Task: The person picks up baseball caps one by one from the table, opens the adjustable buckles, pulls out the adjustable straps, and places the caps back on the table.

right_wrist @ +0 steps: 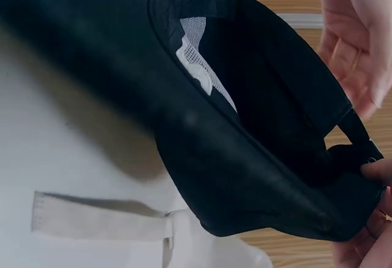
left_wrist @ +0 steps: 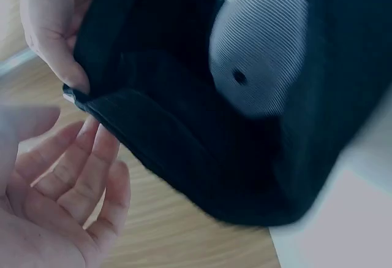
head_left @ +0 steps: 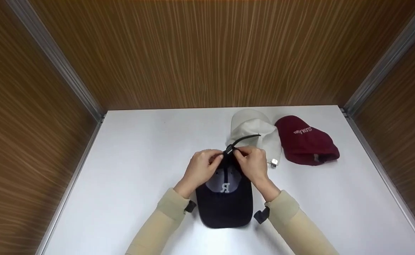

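A dark baseball cap has its brim toward me and its opening up; a pale reversed R shows by the brim. At its back strap is a small metal buckle, and a loose strap end sticks out up and right. My right hand pinches the cap's back edge by the buckle, thumb on the cloth. My left hand is at the other side of the buckle. In the left wrist view its fingers are spread and loosely bent, fingertips right at the cap's edge, thumb apart.
Beyond my right hand lies a white cap with a metal buckle on its strap. Beside it, to the right, is a dark red cap with pale lettering. Wood-grain panels wall the white table.
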{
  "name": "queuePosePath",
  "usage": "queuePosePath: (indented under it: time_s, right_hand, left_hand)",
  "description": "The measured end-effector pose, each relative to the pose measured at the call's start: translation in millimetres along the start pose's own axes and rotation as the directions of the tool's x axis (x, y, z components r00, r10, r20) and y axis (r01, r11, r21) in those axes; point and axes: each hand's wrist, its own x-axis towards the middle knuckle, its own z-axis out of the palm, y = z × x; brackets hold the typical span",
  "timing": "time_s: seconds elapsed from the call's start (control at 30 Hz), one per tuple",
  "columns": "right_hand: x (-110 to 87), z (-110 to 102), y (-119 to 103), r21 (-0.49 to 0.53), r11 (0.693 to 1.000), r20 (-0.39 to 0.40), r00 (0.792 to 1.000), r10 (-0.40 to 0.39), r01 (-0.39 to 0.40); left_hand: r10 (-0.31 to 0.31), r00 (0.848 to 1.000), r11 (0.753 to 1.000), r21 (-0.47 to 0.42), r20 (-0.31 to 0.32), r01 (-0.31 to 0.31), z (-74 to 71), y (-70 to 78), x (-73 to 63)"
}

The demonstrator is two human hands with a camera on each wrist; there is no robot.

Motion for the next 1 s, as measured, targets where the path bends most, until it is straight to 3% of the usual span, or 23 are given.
queuePosePath:
  time_s: [0.13, 0.27, 0.53, 0.8, 1.0]
  right_hand:
    - [-1.3, -0.6, -5.9, 0.021, 0.998, -0.014, 0.999, -0.05, 0.051]
    - [-3.0, -0.4, -9.9, 0.029, 0.995, -0.03, 0.995, -0.092, 0.093]
    - [-6.7, 0.9, -14.5, 0.02, 0.984, -0.048, 0.984, -0.173, 0.174]
    - [-8.8, 2.0, -16.0, -0.045, 0.946, -0.053, 0.945, -0.323, 0.321]
    - [-10.2, 1.1, -15.1, -0.018, 0.941, -0.039, 0.94, -0.34, 0.339]
  left_hand:
    - [-0.054, 0.998, 0.991, -0.126, -0.03, 0.05, -1.9, 9.4, 3.6]
    - [-0.069, 0.997, 0.981, -0.182, -0.045, 0.059, -3.3, 15.1, 4.6]
    - [-0.135, 0.991, 0.967, -0.22, -0.009, 0.129, -3.5, 19.1, 5.5]
    - [-0.209, 0.975, 0.966, -0.169, -0.075, 0.194, 0.3, 18.7, 10.4]
    - [-0.233, 0.971, 0.951, -0.222, -0.06, 0.214, 2.3, 17.0, 13.4]
